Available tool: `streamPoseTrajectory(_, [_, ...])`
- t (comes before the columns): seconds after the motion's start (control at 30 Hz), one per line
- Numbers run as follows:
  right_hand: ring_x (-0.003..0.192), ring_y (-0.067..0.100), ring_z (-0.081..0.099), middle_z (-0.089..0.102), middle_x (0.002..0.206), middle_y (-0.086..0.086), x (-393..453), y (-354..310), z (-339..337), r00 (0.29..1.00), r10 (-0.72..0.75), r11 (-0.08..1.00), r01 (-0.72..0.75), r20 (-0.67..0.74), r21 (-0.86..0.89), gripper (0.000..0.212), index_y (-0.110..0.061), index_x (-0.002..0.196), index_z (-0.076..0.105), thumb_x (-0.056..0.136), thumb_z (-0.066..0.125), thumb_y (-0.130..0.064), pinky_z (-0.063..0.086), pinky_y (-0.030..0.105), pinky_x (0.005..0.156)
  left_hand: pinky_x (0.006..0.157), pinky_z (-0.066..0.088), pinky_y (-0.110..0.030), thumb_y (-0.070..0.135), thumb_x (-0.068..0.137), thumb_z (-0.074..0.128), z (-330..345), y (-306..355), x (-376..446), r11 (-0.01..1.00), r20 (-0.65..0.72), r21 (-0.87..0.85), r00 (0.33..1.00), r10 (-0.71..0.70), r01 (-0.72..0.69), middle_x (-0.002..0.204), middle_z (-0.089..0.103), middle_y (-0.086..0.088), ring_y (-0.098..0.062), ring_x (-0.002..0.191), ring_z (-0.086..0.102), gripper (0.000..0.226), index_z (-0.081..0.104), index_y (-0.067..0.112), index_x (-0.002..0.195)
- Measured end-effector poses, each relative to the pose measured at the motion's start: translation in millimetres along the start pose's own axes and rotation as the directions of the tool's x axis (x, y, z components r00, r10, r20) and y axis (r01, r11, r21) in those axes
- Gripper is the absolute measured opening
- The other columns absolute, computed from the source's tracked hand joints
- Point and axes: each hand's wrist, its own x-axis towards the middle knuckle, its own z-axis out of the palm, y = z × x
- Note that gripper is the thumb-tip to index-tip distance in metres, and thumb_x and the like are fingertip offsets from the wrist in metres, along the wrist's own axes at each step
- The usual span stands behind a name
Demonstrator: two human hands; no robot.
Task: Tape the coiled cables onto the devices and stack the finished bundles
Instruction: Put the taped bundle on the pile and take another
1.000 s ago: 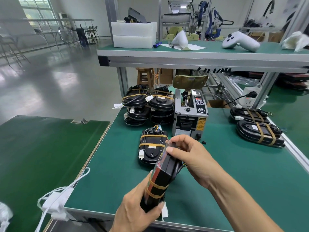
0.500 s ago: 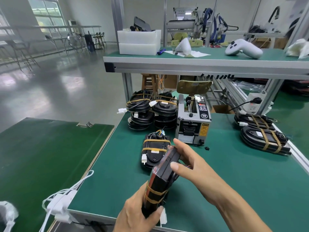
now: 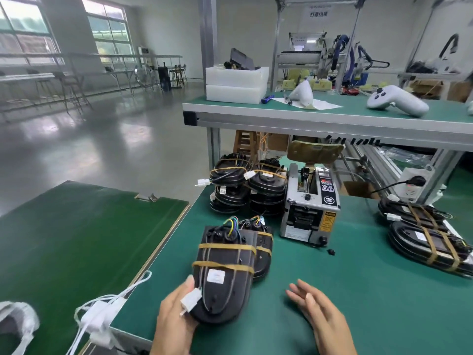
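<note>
**Left hand carries a taped bundle toward its twin**

Fingers of the left hand (image 3: 176, 321) curl under the near end of a taped device (image 3: 225, 267), thumb along its edge beside the white connector (image 3: 191, 299); the device is lifted flat, label side up, over the green bench (image 3: 332, 290). The right hand (image 3: 321, 312) hangs just beside it with fingers straight, holding nothing. Two tan tape bands cross the held device, so it looks finished, and it partly overlaps a second taped device (image 3: 263, 248) lying on the bench, probably the base it will be stacked on. Holding it level by one end likely keeps the coiled cable from shifting under the tape.

Behind stand two stacks of finished bundles (image 3: 247, 188), the exact count per stack unclear. To their right sits one tape dispenser (image 3: 311, 206). Two more strapped bundles (image 3: 430, 239) lie at the far right.
</note>
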Motion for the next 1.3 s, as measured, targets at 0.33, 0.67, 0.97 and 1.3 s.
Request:
streamPoseTrajectory(0.33, [0.090,0.026,0.079,0.082,0.093,0.003,-9.0,8.4,9.9,0.990,-0.127,0.974,0.114,-0.053,-0.196,0.022,-0.010,0.100,0.078,0.087,0.074,0.008,0.058,0.028,0.091,0.053,0.063,-0.034,0.013,0.111,0.051,20.2,45.0,85.0,0.996,-0.286,-0.085,0.958,-0.030,0.006,0.089,0.083,-0.001,-0.025,0.088,0.074,0.025,0.074,0.019,0.106])
streamPoseTrajectory(0.67, [0.083,0.026,0.079,0.081,0.088,0.005,-11.0,2.5,8.7,0.998,-0.059,0.977,0.052,-0.028,-0.205,0.018,-0.010,0.095,0.079,0.088,0.074,0.007,0.059,0.023,0.084,0.046,0.057,-0.032,0.019,0.104,0.066,1.4,39.4,119.0,0.966,-0.231,0.220,0.969,-0.086,0.138,0.096,0.080,-0.018,-0.031,0.068,0.070,0.015,0.079,0.015,0.111])
streamPoseTrajectory(0.97, [0.075,0.030,0.077,0.079,0.079,0.010,-11.0,3.3,10.8,0.997,-0.055,0.980,0.045,-0.049,-0.193,0.020,-0.011,0.086,0.081,0.087,0.075,0.008,0.056,0.018,0.075,0.043,0.042,-0.025,0.026,0.106,0.066,-2.3,46.6,133.4,0.887,-0.183,0.416,0.974,-0.135,0.201,0.058,0.058,-0.004,-0.019,0.043,0.048,0.011,0.076,0.022,0.102])
streamPoseTrajectory(1.3, [0.068,0.027,0.075,0.078,0.072,0.009,-13.5,-1.6,13.2,0.997,-0.034,0.969,0.015,-0.073,-0.247,0.019,-0.018,0.078,0.080,0.087,0.078,-0.001,0.057,0.024,0.072,0.044,0.021,-0.023,0.039,0.113,0.053,-12.3,53.3,133.4,0.823,-0.121,0.537,0.982,-0.142,0.185,0.054,0.049,-0.009,-0.018,0.047,0.038,0.029,0.068,0.015,0.103])
